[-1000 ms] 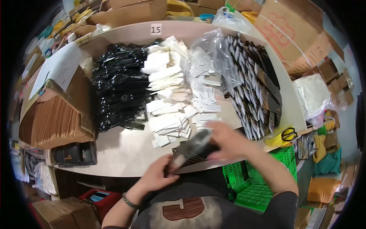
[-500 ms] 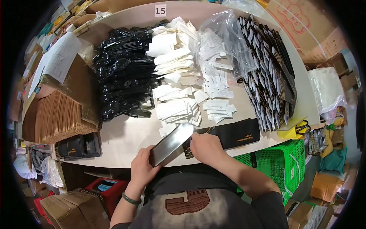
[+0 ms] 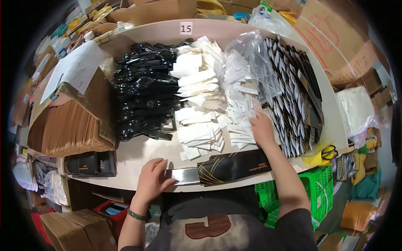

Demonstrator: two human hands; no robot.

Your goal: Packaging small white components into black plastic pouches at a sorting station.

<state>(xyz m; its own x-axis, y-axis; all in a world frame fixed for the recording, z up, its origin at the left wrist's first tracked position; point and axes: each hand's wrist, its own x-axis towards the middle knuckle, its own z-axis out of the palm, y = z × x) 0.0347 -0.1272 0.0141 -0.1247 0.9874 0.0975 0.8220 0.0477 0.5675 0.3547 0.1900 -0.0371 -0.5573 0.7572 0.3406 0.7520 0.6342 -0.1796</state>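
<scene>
My left hand is at the left end of a shiny metal trough, its thumb and fingers gripping the edges. The trough's other end is inside a black pouch with gold lines, lying flat along the table's front edge. My right hand reaches over a column of small white packets, fingers apart and fingertips on or just above them. I cannot see anything held there. Left of these packets lie folded white napkins, then black plastic cutlery in clear wrap.
A carton of brown sleeves stands at left, with black pouches below it. A clear plastic bag lies beside stacked, filled black pouches. Scissors sit at the right edge, above a green basket.
The metal trough has gone from raised and tilted to flat, its end now in the black pouch. My right hand has left the pouch and moved forward to the small white packets.
</scene>
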